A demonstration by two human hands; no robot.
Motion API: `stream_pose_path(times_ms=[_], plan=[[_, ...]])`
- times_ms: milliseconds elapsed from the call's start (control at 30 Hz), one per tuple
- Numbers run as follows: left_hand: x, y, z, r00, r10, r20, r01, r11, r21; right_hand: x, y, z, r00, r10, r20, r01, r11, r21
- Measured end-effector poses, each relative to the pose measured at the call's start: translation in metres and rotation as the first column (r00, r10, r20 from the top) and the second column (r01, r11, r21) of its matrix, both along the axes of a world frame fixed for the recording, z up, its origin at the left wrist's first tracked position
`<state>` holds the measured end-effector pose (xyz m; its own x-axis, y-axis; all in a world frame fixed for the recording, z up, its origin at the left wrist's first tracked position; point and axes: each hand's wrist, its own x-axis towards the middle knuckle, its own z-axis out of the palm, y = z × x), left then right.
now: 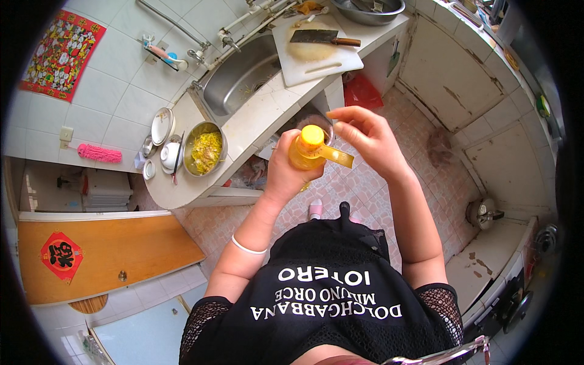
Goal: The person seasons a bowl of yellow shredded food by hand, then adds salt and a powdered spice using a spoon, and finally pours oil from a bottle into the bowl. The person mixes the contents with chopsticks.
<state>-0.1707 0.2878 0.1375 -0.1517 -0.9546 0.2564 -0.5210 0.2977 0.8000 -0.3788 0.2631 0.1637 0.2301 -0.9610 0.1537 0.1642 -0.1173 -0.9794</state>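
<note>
My left hand (288, 169) is wrapped around a yellow plastic bottle (305, 157) with a yellow cap (312, 135) and a strap-like handle (336, 156) sticking out to the right. Just right of the bottle, my right hand (372, 139) is raised with its fingers apart and nothing in them. On the counter to the left stands a steel bowl (223, 155) of shredded yellow food (206, 153). Beside it are a white bowl (169, 155), a pair of chopsticks (179, 157) and a stack of white plates (161, 127).
A steel sink (228, 91) is set into the counter. Further right, a cleaver (319, 37) lies on a white cutting board (323, 68), near a large metal basin (376, 18). An orange wooden door (150, 246) stands at the left. A metal kettle (482, 213) sits low at the right.
</note>
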Motion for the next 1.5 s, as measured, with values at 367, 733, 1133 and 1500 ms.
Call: stream_pose_path(times_ms=[367, 733, 1133, 1500], plan=[[0.008, 0.006, -0.002, 0.987, -0.133, 0.084, 0.134, 0.991, -0.007, 0.000, -0.001, 0.016, 0.943, -0.041, -0.332, -0.032, 0.977, -0.212], [0.005, 0.006, -0.028, 0.866, -0.004, 0.500, 0.060, 0.994, -0.096, 0.033, 0.010, 0.019, 0.752, -0.222, -0.621, -0.331, 0.686, -0.647], [0.030, 0.010, -0.023, 0.981, 0.023, 0.193, -0.058, 0.982, 0.179, -0.002, 0.001, -0.045, 0.760, 0.026, -0.650, -0.289, 0.908, -0.302], [0.032, 0.009, -0.025, 0.917, -0.382, 0.113, 0.303, 0.854, 0.422, 0.059, -0.072, -0.068, 0.860, 0.148, -0.489, -0.365, 0.847, -0.386]])
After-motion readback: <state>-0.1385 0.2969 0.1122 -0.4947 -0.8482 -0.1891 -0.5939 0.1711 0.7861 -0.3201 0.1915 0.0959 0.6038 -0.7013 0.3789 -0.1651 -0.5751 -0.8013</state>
